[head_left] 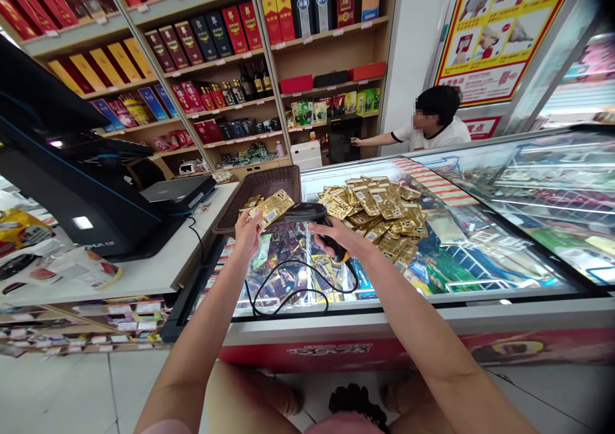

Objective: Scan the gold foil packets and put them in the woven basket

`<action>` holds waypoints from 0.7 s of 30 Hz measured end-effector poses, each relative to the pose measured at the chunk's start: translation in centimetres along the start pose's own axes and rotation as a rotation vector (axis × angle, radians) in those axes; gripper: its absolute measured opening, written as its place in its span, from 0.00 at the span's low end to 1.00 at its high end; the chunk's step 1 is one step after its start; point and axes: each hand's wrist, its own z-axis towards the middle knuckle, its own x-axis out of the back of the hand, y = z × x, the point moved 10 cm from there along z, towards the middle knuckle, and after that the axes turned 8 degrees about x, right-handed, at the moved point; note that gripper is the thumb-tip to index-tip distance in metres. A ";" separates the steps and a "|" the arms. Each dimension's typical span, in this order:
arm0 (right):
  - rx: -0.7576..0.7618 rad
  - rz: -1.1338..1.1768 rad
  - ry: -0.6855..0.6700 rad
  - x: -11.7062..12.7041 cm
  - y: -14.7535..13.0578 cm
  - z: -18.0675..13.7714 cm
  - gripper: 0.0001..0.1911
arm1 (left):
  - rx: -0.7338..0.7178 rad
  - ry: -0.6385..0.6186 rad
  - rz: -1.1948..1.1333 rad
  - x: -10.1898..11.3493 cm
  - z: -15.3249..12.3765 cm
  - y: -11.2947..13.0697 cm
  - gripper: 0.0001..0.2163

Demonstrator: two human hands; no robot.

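Observation:
My left hand (248, 230) pinches a gold foil packet (275, 208) with a barcode on its face, in front of a brown woven basket (227, 204). More gold packets (250, 203) lie in that basket. Around the handle of a black barcode scanner (305, 213) the fingers of my right hand (339, 238) are wrapped. The scanner's head points left, close to the packet. Its black cable (283, 306) loops over the glass. Right of the scanner, a heap of gold packets (379, 206) is spread on the freezer's glass top.
Under the glass of the chest freezer (307, 334) lie wrapped goods. A checkout terminal (91, 184) stands on the white counter (158, 274) at left. Shelves of boxes (211, 36) line the back. A person (435, 123) is beyond the freezer, one arm reaching left.

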 end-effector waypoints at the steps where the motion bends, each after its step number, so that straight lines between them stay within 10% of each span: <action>1: -0.005 -0.001 -0.003 0.0 -0.1 -0.1 0.21 | 0.002 0.001 0.001 0.0 0.0 0.0 0.17; 21: -0.020 -0.018 -0.019 -0.4 -0.7 -0.7 0.21 | -0.018 0.011 0.033 -0.2 -0.2 0.3 0.18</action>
